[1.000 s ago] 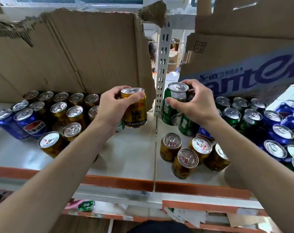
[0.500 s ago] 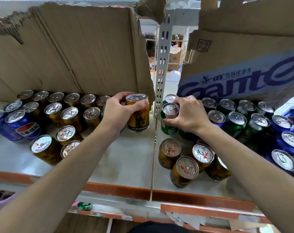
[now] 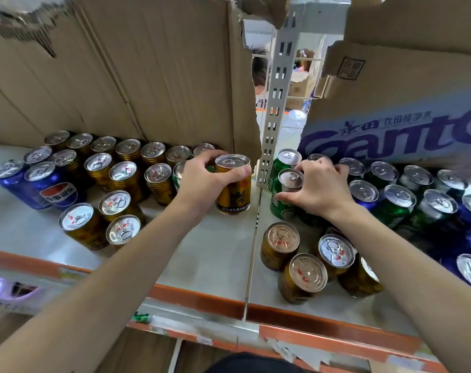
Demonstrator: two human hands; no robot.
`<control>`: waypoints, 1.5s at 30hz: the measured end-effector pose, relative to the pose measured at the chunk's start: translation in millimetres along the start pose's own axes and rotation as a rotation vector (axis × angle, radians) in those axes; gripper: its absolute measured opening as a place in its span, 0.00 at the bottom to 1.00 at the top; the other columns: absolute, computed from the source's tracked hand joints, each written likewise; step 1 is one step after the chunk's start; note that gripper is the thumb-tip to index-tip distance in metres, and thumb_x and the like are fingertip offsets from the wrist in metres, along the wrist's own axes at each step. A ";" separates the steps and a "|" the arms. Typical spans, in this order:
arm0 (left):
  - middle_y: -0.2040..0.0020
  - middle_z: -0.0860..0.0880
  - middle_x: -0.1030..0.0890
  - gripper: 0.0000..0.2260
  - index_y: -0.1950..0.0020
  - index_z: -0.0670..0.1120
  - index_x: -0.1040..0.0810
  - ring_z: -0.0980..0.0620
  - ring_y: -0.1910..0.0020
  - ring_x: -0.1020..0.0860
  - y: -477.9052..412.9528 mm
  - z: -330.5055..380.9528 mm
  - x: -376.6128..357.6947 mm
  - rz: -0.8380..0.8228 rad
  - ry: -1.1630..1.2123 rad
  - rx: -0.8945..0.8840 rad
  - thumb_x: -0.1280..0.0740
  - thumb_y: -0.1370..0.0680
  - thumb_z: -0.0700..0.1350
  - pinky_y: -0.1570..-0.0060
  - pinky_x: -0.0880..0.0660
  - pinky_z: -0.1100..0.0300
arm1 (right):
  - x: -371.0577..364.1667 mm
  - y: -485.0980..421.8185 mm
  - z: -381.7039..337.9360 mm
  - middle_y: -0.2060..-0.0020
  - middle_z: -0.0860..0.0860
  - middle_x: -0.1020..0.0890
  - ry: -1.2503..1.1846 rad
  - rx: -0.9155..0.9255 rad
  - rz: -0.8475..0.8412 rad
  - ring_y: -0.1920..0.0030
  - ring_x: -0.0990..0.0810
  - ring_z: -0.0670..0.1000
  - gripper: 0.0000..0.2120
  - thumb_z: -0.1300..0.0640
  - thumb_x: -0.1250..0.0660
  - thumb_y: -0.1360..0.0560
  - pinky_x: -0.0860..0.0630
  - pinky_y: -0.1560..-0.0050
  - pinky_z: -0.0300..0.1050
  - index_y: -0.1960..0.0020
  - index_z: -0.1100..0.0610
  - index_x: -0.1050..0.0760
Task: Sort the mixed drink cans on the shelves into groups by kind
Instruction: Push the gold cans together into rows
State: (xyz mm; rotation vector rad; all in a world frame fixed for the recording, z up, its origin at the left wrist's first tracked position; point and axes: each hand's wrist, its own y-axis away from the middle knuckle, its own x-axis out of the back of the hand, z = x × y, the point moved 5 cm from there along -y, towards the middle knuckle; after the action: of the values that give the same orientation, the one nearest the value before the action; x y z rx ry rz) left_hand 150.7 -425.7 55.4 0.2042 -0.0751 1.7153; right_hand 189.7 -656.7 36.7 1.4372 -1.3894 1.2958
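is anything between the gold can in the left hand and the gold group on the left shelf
Yes. A green can stands just behind the left hand, between the held gold can and the cluster of gold cans; bare shelf lies open in front.

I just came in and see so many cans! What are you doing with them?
A person is sorting drink cans on a shelf. The left hand grips a gold can beside the other gold cans. The right hand rests on a green can among the green ones. Four gold cans wait at the front right.
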 end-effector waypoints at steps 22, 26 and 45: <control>0.50 0.51 0.16 0.23 0.40 0.42 0.20 0.56 0.50 0.17 34.6 25.4 145.1 0.271 -0.083 -0.297 0.20 0.32 0.46 0.53 0.22 0.64 | 28.3 15.4 -185.9 0.34 0.50 0.23 -0.267 0.533 -0.036 0.32 0.29 0.55 0.27 0.42 0.34 0.24 0.32 0.33 0.58 0.29 0.53 0.31; 0.49 0.51 0.15 0.24 0.41 0.47 0.19 0.55 0.49 0.17 19.6 13.9 204.1 0.336 -0.005 -0.264 0.19 0.35 0.50 0.52 0.21 0.62 | 7.0 4.6 -227.9 0.34 0.51 0.23 -0.307 0.525 -0.059 0.32 0.29 0.55 0.27 0.43 0.33 0.24 0.33 0.32 0.57 0.29 0.53 0.31; 0.51 0.53 0.22 0.26 0.41 0.45 0.21 0.54 0.50 0.23 -71.9 -14.2 308.6 -0.151 -0.731 -0.476 0.21 0.34 0.55 0.52 0.27 0.64 | -60.6 -31.9 -346.0 0.29 0.46 0.29 -0.293 0.183 -0.055 0.26 0.39 0.50 0.26 0.40 0.47 0.23 0.40 0.27 0.60 0.27 0.48 0.33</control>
State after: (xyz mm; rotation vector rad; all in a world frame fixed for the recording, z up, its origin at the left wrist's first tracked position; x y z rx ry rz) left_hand 176.6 -111.7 91.7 0.4564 -0.9695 1.3522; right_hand 169.9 -305.1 56.6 1.8365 -1.4333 1.2389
